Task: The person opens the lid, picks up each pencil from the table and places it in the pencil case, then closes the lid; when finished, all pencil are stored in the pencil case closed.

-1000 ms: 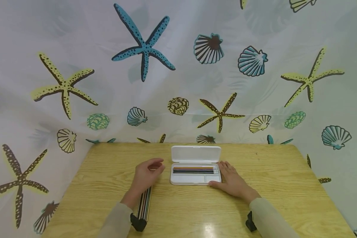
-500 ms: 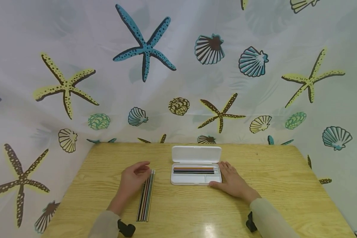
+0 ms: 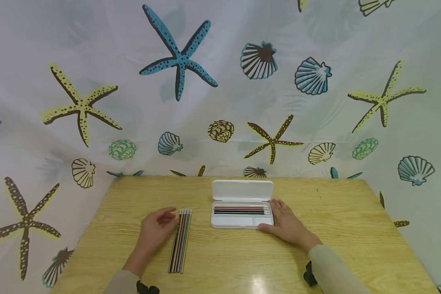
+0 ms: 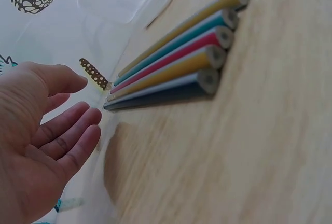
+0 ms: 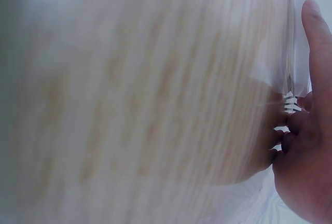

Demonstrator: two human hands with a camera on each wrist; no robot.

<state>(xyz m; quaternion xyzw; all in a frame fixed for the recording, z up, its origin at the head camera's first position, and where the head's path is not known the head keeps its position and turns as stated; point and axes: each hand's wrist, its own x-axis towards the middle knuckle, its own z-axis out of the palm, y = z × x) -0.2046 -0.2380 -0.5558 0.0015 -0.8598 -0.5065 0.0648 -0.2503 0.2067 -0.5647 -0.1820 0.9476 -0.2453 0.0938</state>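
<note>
My left hand (image 3: 158,228) holds nothing, its fingers loosely bent at the left side of a row of several pencils (image 3: 180,241). These lie side by side on the table, white erasers at the far end. In the left wrist view the pencils (image 4: 171,60) show yellow, teal, red and dark blue barrels with flat, unsharpened ends; the left hand (image 4: 46,130) is beside them, palm showing. A white pencil case (image 3: 231,222) stands with its lid up and several pencils (image 3: 239,210) inside. My right hand (image 3: 288,224) rests against its right end, thumb along the front edge.
A wooden table (image 3: 334,220) carries everything. Behind and at both sides hangs a pale cloth (image 3: 220,94) printed with starfish and shells. The raised lid (image 3: 242,190) stands at the case's back edge.
My left hand has moved left and slightly down, away from the case, uncovering the eraser ends of the loose pencils. My right hand and the case have stayed in place.
</note>
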